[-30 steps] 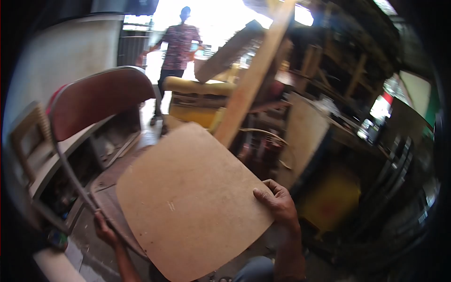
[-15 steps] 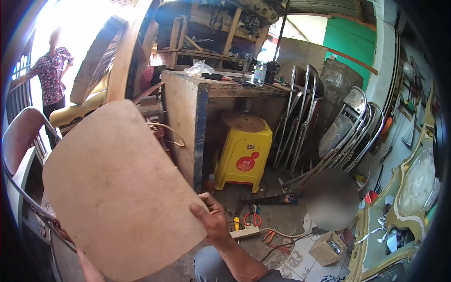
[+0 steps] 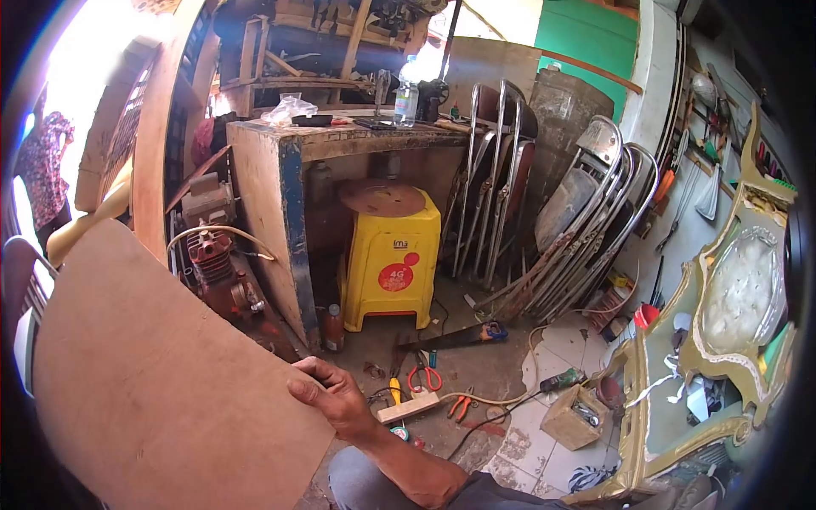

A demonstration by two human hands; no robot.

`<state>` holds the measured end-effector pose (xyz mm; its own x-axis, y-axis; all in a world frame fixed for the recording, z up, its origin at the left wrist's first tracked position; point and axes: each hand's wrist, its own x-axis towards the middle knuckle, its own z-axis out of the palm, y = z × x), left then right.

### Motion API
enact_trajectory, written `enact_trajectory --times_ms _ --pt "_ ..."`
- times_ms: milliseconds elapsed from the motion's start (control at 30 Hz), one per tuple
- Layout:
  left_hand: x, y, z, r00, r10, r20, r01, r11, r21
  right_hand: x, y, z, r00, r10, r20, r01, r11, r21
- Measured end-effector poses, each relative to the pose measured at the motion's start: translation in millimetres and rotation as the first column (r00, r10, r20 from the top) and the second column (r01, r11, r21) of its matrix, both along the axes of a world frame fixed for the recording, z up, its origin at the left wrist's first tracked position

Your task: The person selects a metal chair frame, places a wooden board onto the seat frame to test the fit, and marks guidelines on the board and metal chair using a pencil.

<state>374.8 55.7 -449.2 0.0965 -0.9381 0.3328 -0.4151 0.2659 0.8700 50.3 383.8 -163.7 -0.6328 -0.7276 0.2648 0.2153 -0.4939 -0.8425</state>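
Head view. Fingers (image 3: 311,371) of the right hand (image 3: 342,410): closed on the right-hand edge of a thin brown board (image 3: 170,374), thumb laid over the upper face. Left hand: not shown; whether anything is gripped by it cannot be told. Board: held tilted at lower left, clear of the floor (image 3: 501,357); its lower part is cut off by the frame.

Changes noted: the view has been swung to the right; the chair (image 3: 17,285), gripped by the left hand a second ago, is now reduced to a sliver at the left edge. The board is retained in the same right-hand grip. Attention is judged to be turned from the chair towards the tools, with the board neither fitted nor put down.

Also listed: saw (image 3: 459,337), orange-handled pliers (image 3: 461,409) and wooden box (image 3: 578,418), on the floor; yellow stool (image 3: 393,263), partly beneath the table (image 3: 255,178); folded chairs (image 3: 595,212), leaned beyond.
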Motion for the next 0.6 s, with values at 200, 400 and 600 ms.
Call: enact_trajectory --times_ms 200,400,600 --pt "0 6 1 0.999 -0.039 0.007 0.039 0.999 0.005 0 -6 -7 0.997 -0.006 -0.071 0.006 1.0 -0.003" --pt "12 20 0 0.998 -0.05 0.026 0.049 0.999 0.021 -27 -37 -41 0.928 -0.154 -0.34 0.262 0.917 0.3" --pt "29 38 1 0.996 -0.07 0.056 0.069 0.997 0.031 -25 -49 -37 0.473 -0.477 -0.741 0.759 0.647 0.068"
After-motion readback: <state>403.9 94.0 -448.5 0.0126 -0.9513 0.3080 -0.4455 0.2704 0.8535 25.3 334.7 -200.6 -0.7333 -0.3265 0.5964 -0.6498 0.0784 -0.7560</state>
